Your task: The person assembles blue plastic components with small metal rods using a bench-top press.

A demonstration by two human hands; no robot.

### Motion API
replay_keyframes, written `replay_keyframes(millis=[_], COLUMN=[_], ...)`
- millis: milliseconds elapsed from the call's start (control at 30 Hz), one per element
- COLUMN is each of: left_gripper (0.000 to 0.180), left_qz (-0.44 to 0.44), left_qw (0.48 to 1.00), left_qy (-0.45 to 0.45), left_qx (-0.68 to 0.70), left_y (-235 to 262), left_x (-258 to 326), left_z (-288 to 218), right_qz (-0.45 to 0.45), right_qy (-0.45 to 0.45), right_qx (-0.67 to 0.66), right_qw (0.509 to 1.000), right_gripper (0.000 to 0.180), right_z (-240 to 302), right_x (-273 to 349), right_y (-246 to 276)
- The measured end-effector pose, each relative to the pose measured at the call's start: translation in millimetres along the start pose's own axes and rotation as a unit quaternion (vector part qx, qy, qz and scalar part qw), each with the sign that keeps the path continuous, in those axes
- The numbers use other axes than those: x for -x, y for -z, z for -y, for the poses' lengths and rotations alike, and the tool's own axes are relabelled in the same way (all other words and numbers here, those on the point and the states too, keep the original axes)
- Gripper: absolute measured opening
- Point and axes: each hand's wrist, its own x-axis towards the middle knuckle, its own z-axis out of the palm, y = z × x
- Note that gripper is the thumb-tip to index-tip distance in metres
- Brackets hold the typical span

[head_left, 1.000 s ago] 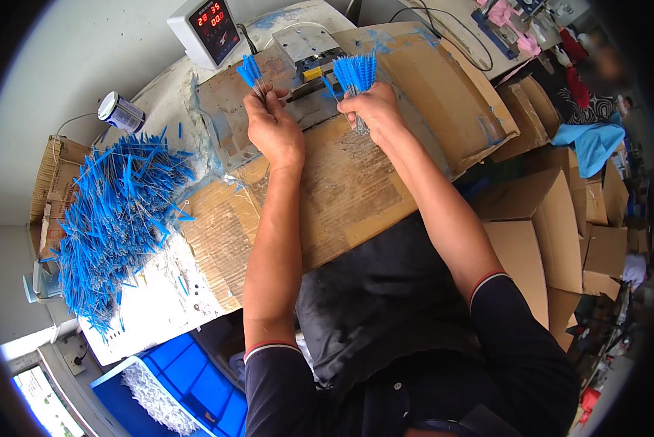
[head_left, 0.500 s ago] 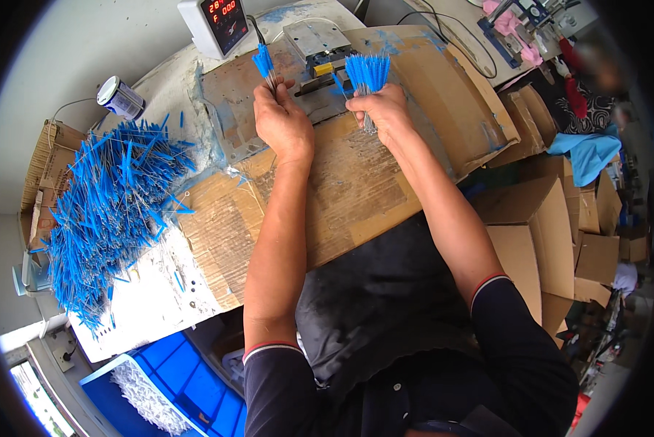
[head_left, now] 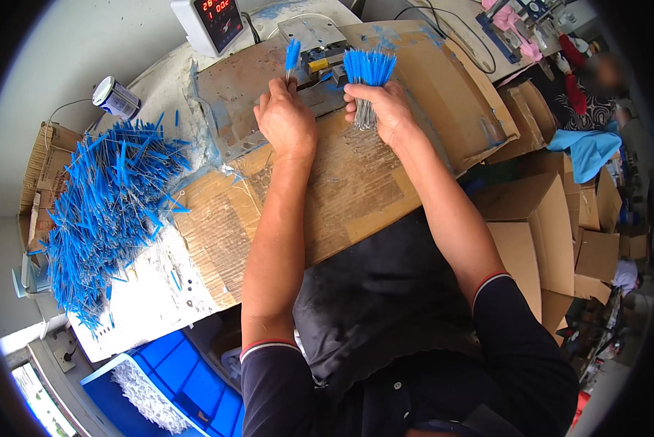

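item: small blue-tipped wire brushes, on a cardboard-covered bench.

landmark: small metal fixture (head_left: 325, 60) with a yellow part, at the far middle of the bench.

single brush (head_left: 292, 58): held upright just left of the fixture, blue bristle head uppermost, thin wire stem pinched between the fingertips of the left hand (head_left: 286, 116); fingers are pressed together on the stem, knuckles toward the camera.

bundle of brushes (head_left: 367, 76): held just right of the fixture, blue heads fanned out on top, grey wire stems gathered below in the right hand (head_left: 382, 111), which is curled closed around them.

loose pile of brushes (head_left: 108, 211): heaped well to the left of the fixture and nearer the person, partly on white paper, heads and stems lying in all directions.

handling, as judged: each piece is taken to be very light; the twisted wire stem looks thin and easily bent, the bristle head soft and springy. hold is best taken low on the bare stem, not on the bristles. a bundle is likely to splay or slip unless squeezed evenly.

also noted: a digital readout box (head_left: 214, 23) behind and left of the fixture; a small tin (head_left: 116, 97) far left of it; cardboard boxes (head_left: 538, 218) to the right; a blue crate (head_left: 170, 386) near, below the bench.
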Motion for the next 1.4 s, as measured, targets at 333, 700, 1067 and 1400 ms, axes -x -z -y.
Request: replay_keyframes(millis=[333,700,1067,1400], left_gripper=[0.008,0.008,0.008,0.009], left_qz=[0.059,0.037,0.027,0.021], left_qw=[0.998,0.992,0.996,1.000], left_qy=[-0.030,-0.102,-0.060,-0.008], left_qx=[-0.010,-0.065,-0.061,-0.004], left_y=[-5,-3,-2,2], left_x=[2,7,4,2], left_z=[0,-2,3,2], right_qz=[-0.008,0.020,-0.002,-0.077], right_qy=[-0.011,-0.017,0.011,0.041], right_qx=[0.004,-0.026,0.022,0.122], right_qw=[1.000,0.999,1.000,0.989], right_gripper=[0.012,0.019,0.010,0.011], right_z=[-3,1,0,-15], right_x=[2,8,5,-10], right_y=[8,12,-2,-21])
